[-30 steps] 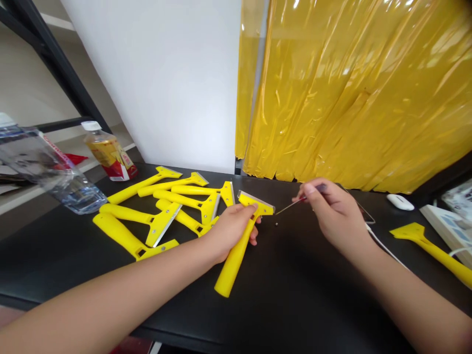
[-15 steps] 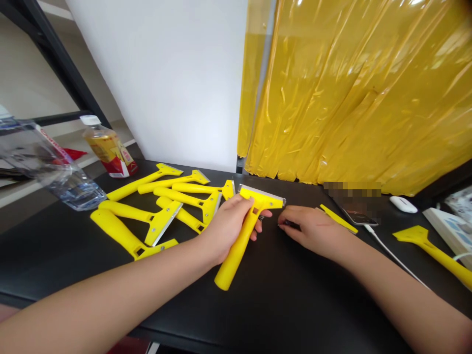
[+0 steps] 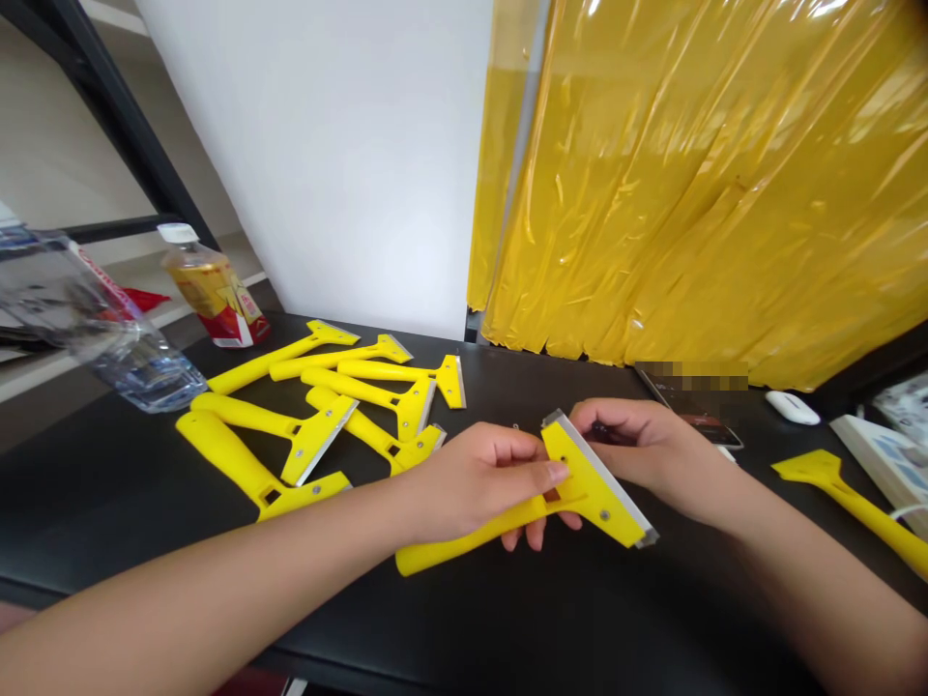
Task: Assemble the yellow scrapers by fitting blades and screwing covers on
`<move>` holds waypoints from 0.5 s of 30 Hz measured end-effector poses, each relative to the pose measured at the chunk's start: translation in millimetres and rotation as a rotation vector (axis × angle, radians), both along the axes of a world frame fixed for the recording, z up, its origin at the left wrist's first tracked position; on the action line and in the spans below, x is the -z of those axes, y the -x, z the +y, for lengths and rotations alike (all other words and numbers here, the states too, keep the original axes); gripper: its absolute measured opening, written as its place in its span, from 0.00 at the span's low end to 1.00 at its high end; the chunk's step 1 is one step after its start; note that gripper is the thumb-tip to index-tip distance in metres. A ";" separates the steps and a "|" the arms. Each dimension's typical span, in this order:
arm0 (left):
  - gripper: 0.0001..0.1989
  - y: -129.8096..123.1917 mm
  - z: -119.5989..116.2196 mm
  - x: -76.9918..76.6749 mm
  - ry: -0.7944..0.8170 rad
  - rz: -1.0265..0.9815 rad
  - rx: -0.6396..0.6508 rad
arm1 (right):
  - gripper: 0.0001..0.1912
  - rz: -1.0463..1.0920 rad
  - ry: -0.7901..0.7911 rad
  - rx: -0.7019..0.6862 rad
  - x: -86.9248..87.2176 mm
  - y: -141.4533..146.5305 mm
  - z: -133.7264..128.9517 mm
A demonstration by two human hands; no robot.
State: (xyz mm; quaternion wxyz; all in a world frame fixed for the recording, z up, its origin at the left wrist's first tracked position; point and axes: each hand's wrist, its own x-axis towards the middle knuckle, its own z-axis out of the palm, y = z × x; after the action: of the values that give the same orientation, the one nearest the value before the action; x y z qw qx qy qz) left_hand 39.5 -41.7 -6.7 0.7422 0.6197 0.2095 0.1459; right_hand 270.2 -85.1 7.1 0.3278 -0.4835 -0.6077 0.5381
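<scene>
My left hand [image 3: 493, 478] grips a yellow scraper [image 3: 598, 488] just below its head, with the thumb on the plastic. The scraper lies slantwise, its handle to the lower left and its metal blade edge facing right. One screw shows in the lower part of the head, and a dark hole in the upper part. Right beside the blade is my right hand [image 3: 638, 440], fingers curled together at the blade's upper end; a small dark thing shows between them, too hidden to name. Several yellow scrapers [image 3: 315, 445] lie to the left on the black table [image 3: 348, 619].
A drink bottle [image 3: 217, 300] and a tilted clear bottle [image 3: 145, 362] are at the left. On the right are a phone [image 3: 714, 430], a white case [image 3: 793, 407], another yellow scraper [image 3: 870, 507] and a power strip [image 3: 881, 464]. Yellow film [image 3: 688, 193] hangs behind.
The held scraper has turned clockwise, its head now lower and further right. My right hand has moved up and right, beside the blade. The left hand has shifted right and down.
</scene>
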 end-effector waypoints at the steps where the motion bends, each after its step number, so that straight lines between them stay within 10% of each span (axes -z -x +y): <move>1: 0.15 0.3 0.7 0.0 -0.003 -0.001 0.009 | 0.10 0.033 0.024 -0.017 0.8 0.3 -0.1; 15: 0.17 2.1 11.4 -0.8 -0.031 -0.001 -0.012 | 0.14 0.361 0.161 -0.002 11.4 -6.7 2.5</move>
State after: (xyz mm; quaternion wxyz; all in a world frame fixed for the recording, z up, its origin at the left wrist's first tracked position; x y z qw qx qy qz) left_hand 37.4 -30.4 -5.9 0.7317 0.6297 0.2105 0.1540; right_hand 276.9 -82.6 -4.3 0.3910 -0.4032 -0.4945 0.6633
